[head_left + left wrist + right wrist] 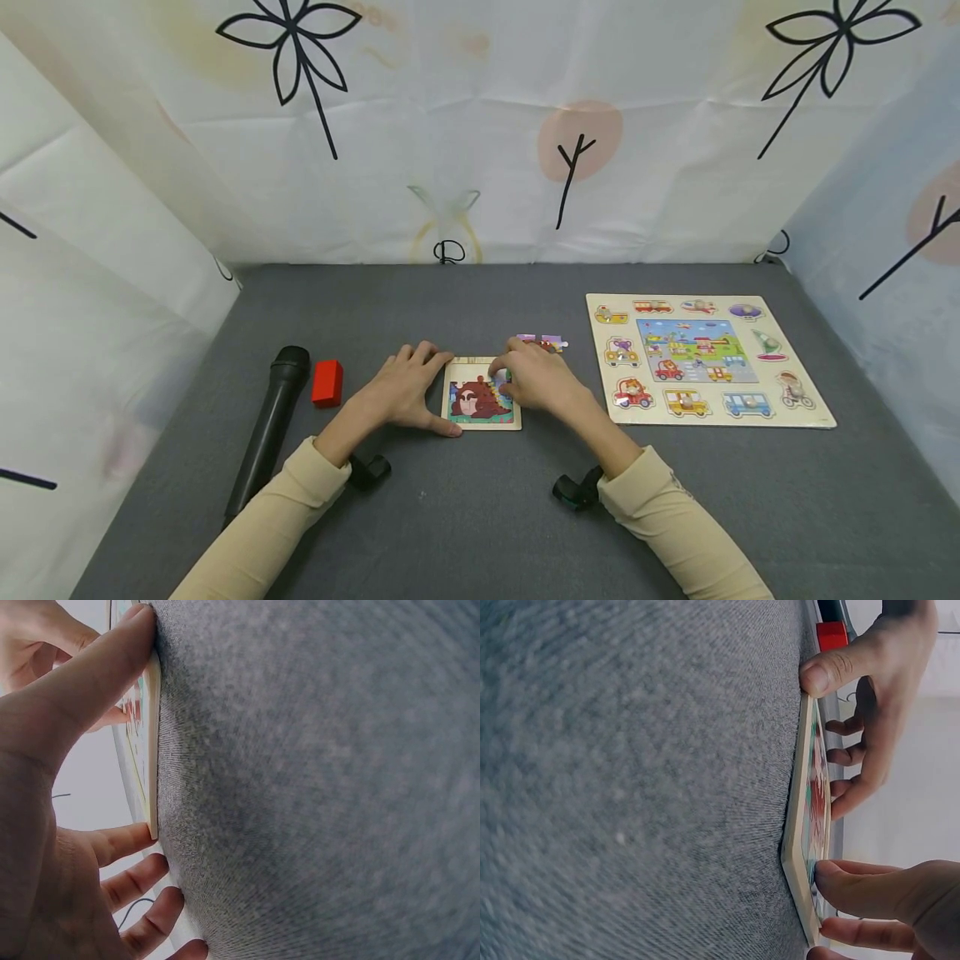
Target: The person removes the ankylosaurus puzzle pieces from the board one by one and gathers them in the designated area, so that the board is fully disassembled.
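A small wooden jigsaw board [480, 426] with a red-brown cartoon animal lies flat on the grey table before me. My left hand [403, 392] spans its left side, thumb at the near corner and fingertips by the far corner. In the left wrist view, the other fingers of that hand are spread on the cloth. Over the board's right part, my right hand [542, 377] pinches a puzzle piece [501, 379] against the picture with bent thumb and fingers, which partly hide it. Behind that hand, loose purple jigsaw pieces [555, 342] lie on the table, partly covered.
To the right lies a large wooden peg puzzle [600, 350] of vehicles. A black microphone [270, 433] and a red block [327, 383] are on the left. Patterned white cloth [480, 125] walls in the back and sides of the table.
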Motion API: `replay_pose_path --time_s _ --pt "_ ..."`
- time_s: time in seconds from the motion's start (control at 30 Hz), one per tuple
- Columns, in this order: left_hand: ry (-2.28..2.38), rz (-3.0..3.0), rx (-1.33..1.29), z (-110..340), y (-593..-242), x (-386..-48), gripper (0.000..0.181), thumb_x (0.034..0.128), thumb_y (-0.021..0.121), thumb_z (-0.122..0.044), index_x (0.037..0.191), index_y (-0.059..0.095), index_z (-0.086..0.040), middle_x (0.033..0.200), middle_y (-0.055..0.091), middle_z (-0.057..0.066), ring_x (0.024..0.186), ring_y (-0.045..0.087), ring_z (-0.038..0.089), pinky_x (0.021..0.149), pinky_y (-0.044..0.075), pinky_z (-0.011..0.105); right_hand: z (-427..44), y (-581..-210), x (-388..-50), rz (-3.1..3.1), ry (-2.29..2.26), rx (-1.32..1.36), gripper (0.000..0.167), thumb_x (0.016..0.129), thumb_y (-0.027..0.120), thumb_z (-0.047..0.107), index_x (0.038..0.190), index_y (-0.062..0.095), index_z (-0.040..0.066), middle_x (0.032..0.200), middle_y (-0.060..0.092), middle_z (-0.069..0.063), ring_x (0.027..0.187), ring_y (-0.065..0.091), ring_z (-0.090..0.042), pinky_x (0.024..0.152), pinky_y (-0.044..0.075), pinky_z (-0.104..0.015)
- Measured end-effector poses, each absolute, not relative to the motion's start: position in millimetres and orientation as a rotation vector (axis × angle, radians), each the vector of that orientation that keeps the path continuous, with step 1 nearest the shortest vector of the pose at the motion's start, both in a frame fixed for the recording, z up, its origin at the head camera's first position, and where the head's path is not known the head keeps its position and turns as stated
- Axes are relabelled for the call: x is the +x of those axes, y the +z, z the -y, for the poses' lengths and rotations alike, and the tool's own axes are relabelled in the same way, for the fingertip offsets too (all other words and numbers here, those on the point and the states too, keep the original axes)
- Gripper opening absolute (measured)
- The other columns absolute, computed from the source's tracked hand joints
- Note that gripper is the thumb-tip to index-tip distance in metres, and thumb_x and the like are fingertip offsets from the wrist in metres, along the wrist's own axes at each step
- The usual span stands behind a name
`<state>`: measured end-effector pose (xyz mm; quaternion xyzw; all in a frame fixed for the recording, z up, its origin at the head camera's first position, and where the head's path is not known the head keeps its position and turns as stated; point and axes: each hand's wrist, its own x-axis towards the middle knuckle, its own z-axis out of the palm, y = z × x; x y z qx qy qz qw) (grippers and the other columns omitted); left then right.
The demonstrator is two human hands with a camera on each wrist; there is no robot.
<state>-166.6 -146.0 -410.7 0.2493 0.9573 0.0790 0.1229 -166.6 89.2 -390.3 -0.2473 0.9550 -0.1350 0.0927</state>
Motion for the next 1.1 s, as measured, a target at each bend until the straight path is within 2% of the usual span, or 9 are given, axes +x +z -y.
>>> replay_pose_path --time_s 0.33,0.63,0.97,1.1 --pt "0.234 -2.788 0.720 145.9 -410.2 -166.8 0.113 0.0663 0.081 -0.075 0.154 0.043 -0.014 0.148 0.045 0.014 0.124 0.047 0.036 0.100 0.045 0.054 -88.3 -389.6 -165.4 -2.845 -0.410 -0.727 0.025 0.090 0.079 0.019 0.114 0.078 0.019 0.116 0.064 -0.006 0.089 0.062 -0.020 0.074 0.054 -0.042" --pt "0.225 -2.784 0.716 145.8 -411.1 -167.2 0.114 0.0664 0.080 -0.076 0.154 0.042 -0.014 0.149 0.044 0.014 0.125 0.046 0.036 0.101 0.044 0.053 -87.7 -389.9 -166.1 -2.864 -0.421 -0.731 0.049 0.088 0.082 0.017 0.135 0.067 0.016 0.121 0.064 -0.009 0.096 0.066 -0.024 0.079 0.056 -0.045" --pt "0.237 -2.792 0.718 146.1 -411.4 -166.9 0.114 0.0663 0.081 -0.075 0.154 0.043 -0.014 0.148 0.045 0.014 0.127 0.046 0.037 0.101 0.045 0.054 -86.0 -389.9 -167.5 -2.874 -0.420 -0.719 0.042 0.088 0.081 0.016 0.129 0.073 0.017 0.109 0.063 -0.006 0.083 0.059 -0.018 0.069 0.051 -0.038" --pt "0.238 -2.791 0.717 146.0 -411.4 -166.9 0.114 0.0663 0.081 -0.075 0.155 0.042 -0.014 0.148 0.045 0.014 0.126 0.046 0.036 0.100 0.045 0.053 -86.0 -389.7 -167.4 -2.882 -0.432 -0.724 0.040 0.089 0.078 0.008 0.128 0.074 0.017 0.106 0.063 -0.006 0.080 0.056 -0.017 0.066 0.049 -0.034"
